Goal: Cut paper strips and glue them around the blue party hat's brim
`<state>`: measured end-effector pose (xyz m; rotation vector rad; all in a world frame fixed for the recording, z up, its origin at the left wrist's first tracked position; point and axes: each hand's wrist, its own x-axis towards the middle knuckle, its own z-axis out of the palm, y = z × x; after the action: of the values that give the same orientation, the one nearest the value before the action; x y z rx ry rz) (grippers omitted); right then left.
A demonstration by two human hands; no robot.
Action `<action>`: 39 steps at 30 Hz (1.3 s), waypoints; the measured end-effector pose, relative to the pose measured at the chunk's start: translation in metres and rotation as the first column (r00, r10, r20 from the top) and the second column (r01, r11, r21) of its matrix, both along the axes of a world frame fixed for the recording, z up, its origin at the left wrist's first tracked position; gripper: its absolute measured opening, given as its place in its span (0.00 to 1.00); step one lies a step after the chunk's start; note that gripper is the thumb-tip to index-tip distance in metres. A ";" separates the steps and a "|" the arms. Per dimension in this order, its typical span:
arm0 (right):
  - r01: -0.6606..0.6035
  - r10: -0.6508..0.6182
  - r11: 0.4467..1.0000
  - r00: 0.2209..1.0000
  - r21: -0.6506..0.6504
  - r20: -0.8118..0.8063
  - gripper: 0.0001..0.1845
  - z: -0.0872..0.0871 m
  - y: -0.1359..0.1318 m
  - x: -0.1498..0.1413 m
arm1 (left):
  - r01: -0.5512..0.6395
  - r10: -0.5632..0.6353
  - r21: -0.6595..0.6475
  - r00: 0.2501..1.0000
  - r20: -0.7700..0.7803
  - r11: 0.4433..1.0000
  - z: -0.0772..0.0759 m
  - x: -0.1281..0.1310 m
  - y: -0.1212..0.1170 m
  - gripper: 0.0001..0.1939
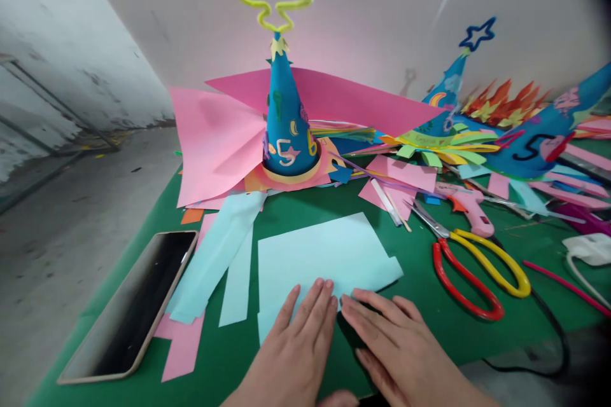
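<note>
A sheet of light blue paper [315, 248] lies on the green table in front of me. Its near edge appears folded over, and a small flap sticks out at the right corner. My left hand [300, 337] rests flat on the paper's near part, fingers stretched out and slightly apart. Close beside it, my right hand [396, 337] touches the near edge with its fingertips. Its fingers are extended, and the thumb sits lower, away from them. Both palms cover part of the near edge. Scissors [443, 235] with red and yellow handles lie open to the right.
A phone [138, 305] lies at left beside light blue strips [219, 254]. Behind stands a blue cone hat [286, 114] with pink paper [214, 140]. A pink glue gun [470, 206], another cone hat [446, 89] and paper scraps are at right. A black cable [554, 318] hangs over the edge.
</note>
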<state>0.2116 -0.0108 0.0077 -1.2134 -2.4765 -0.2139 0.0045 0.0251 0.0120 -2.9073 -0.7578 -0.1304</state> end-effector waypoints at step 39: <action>0.242 -0.241 0.970 0.967 0.002 0.082 0.30 -0.003 -0.015 0.055 | 0.030 -0.037 0.128 0.998 0.048 0.991 -0.028 -0.004 0.006 0.29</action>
<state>0.2662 -0.0257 0.0046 -1.5388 -2.3937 -0.3238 0.0002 0.0313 -0.0157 -2.8064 -0.6817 -0.2474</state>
